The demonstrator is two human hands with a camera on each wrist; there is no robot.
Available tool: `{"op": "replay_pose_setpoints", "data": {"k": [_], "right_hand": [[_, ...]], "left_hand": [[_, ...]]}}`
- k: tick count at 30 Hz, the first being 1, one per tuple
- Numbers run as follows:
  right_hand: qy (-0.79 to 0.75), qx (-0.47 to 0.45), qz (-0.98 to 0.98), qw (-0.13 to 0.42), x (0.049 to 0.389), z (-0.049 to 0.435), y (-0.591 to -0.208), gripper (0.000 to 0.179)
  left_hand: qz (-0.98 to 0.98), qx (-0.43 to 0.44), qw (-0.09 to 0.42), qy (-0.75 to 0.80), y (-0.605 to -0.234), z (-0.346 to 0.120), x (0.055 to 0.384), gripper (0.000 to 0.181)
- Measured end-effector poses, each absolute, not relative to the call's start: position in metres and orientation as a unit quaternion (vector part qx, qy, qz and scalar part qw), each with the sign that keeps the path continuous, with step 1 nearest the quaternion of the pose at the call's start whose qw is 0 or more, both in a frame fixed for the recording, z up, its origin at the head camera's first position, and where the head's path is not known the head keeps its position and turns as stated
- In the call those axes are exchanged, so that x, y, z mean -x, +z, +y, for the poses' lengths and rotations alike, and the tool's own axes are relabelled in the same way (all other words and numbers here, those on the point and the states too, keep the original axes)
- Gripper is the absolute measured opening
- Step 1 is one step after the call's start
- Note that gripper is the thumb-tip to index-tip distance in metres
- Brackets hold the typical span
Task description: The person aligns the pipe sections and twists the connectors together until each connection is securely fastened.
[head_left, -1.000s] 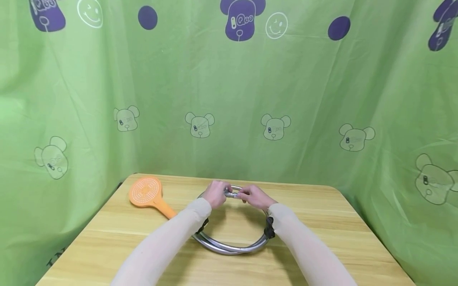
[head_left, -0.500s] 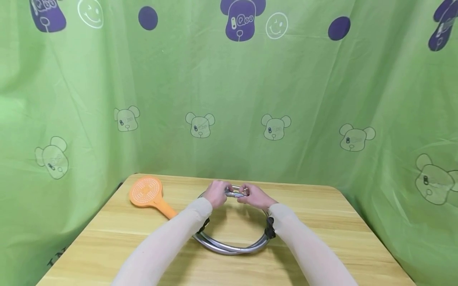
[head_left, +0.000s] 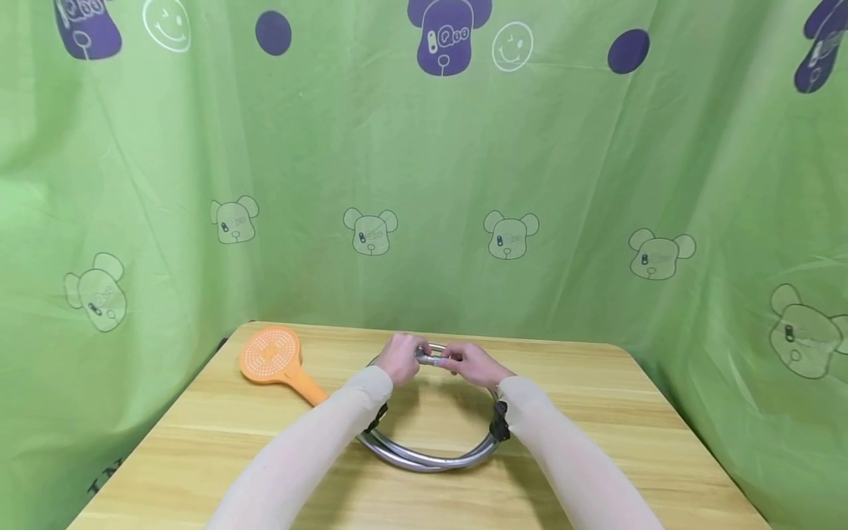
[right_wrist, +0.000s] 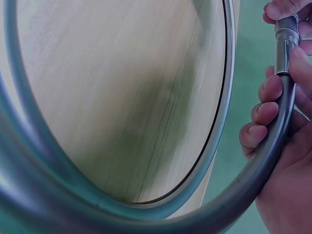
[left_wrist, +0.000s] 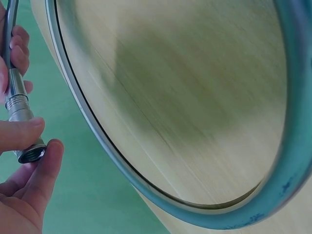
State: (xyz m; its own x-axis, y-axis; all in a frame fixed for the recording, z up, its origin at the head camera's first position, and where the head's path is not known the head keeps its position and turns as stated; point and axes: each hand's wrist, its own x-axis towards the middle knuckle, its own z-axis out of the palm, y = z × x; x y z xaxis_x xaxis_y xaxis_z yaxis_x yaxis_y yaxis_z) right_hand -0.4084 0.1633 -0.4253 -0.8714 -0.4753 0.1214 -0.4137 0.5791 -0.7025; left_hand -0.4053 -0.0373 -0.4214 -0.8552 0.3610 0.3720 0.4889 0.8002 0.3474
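A silver shower hose lies coiled in a loop (head_left: pixel 424 462) between the forearms in the head view. My left hand (head_left: pixel 400 359) pinches the metal end nut (left_wrist: pixel 28 141) of the hose between thumb and fingers. The nut's open mouth faces out past the fingertips in the left wrist view. Beside it, my right hand (head_left: pixel 472 364) grips the hose just behind the nut, its thumb on the smooth metal sleeve (right_wrist: pixel 282 57) and its fingers curled round the hose. A threaded-looking ring shows between sleeve and nut.
An orange shower head (head_left: pixel 270 356) lies face up at the left of the wooden table (head_left: pixel 596 427), its handle partly behind the left forearm. A green printed curtain (head_left: pixel 424 162) hangs around the table's back and sides.
The right fingers spread apart at the hose end half a second ago and are now drawn together on it again. The left hand, the coil and the shower head stay put.
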Motion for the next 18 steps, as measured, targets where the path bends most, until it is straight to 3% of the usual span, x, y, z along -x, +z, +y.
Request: {"op": "replay_pose_setpoints", "data": {"k": [7,12,18], "right_hand": [[-0.374,0.232,0.896,0.054,0.4103,0.1635,-0.4258,0.034],[-0.399,0.214,0.890,0.060,0.4068,0.1625,-0.4236,0.021],[-0.413,0.227,0.880,0.049,0.4066,0.1635,-0.4252,0.023]], "left_hand": [[-0.937,0.230,0.147,-0.219,-0.4205,-0.0366,0.4041,0.039],[-0.937,0.232,0.150,-0.214,-0.4202,-0.0354,0.4042,0.039],[-0.937,0.234,0.153,-0.208,-0.4205,-0.0353,0.4047,0.040]]}}
